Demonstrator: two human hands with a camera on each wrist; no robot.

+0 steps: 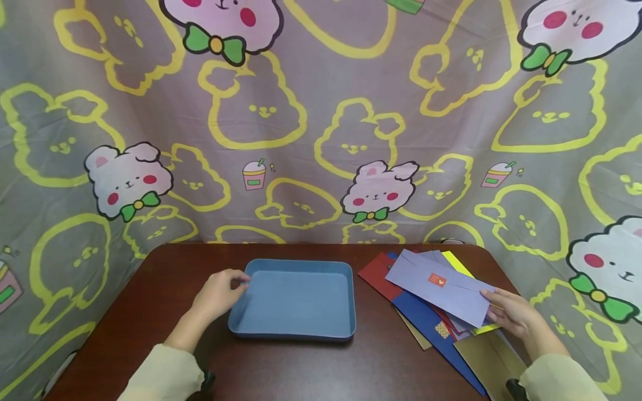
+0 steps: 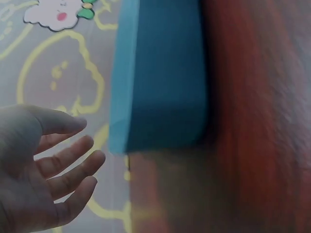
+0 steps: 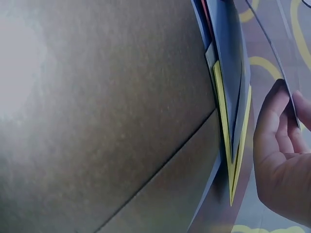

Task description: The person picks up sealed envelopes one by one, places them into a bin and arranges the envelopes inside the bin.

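Note:
A lavender envelope (image 1: 416, 281) with a small red heart sticker is pinched at its right end by my right hand (image 1: 514, 316). In the right wrist view the right hand (image 3: 284, 131) has thumb and fingers on either side of the thin envelope edge. Beneath it lies a fanned pile of envelopes, among them a red one (image 1: 377, 277), a blue one (image 1: 431, 328), a yellow one (image 1: 457, 262) and a brown one (image 1: 489, 356). My left hand (image 1: 220, 292), fingers loosely bent and holding nothing, hovers by the left rim of a blue tray (image 1: 291, 332); the left wrist view shows it apart from the tray.
The dark brown wooden table (image 1: 301, 367) carries the tray at its middle and the envelopes at its right. Behind it hangs a grey curtain (image 1: 311, 72) with yellow cartoon outlines and white rabbit faces, close to the table's far edge.

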